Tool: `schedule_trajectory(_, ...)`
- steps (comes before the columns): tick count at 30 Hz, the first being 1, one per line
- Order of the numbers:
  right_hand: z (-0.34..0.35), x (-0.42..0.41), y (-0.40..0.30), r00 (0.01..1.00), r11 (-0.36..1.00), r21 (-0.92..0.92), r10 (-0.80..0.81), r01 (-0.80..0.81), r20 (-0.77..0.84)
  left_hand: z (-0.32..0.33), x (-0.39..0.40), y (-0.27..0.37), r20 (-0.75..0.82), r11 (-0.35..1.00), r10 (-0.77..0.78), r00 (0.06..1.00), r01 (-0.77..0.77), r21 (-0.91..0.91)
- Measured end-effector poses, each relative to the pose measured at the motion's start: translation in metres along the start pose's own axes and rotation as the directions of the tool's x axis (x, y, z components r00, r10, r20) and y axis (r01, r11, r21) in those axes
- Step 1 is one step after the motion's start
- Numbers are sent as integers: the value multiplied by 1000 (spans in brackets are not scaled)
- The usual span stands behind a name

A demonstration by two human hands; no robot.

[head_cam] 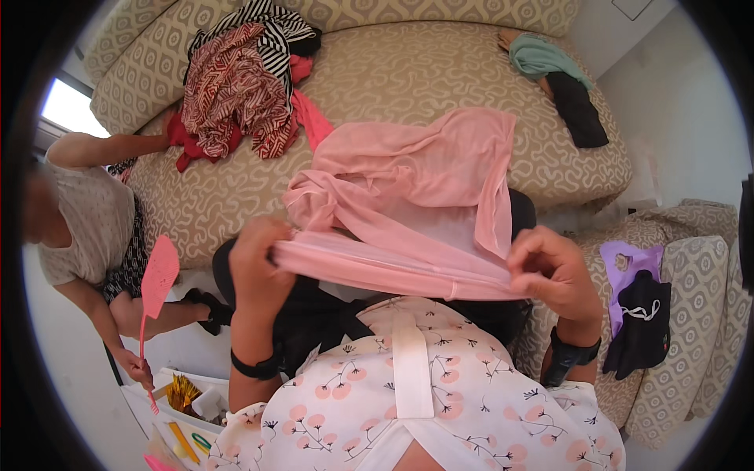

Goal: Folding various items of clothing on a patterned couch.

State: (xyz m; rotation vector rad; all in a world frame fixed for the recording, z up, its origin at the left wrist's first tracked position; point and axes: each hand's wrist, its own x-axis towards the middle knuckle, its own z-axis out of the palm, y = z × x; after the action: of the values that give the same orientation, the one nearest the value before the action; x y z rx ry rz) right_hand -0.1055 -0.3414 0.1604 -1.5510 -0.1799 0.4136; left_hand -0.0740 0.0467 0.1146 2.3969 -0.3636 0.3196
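A sheer pink garment (406,171) lies over my lap and onto the patterned sofa seat in front of me. My left hand (262,262) grips one end of its hemmed band, and my right hand (545,271) pinches the other end, so the band is stretched between them close to my waist. The rest of the fabric is loosely bunched beyond the band. Both of my wrists wear black straps. Beyond the garment, at the upper left, a pile of clothes (235,94) in red-and-white and striped fabric rests on the sofa.
At left another person (94,218) touches the pile and holds a pink fly swatter (159,282). Folded green and black clothes (571,106) lie at the sofa's right end. A black garment (642,324) and purple bag (624,265) rest at right; a white drawer unit (132,400) stands lower left.
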Motion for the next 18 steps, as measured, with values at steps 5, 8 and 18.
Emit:
schedule_trajectory(5, 12, 30, 19, 985, 749, -640, -111, 171, 134, -20, 3, 32, -303, 902, 15, 953, -144, -407)
schedule_trajectory(8, -3, 45, 39, 989, 558, -817, -105, 148, 107, -29, 7, 47, -326, 874, 213, 921, -329, -357)
schedule_trajectory(18, -13, 96, 90, 963, 540, -810, -246, 231, 110, -65, -12, 32, -301, 646, 8, 954, -235, -726)
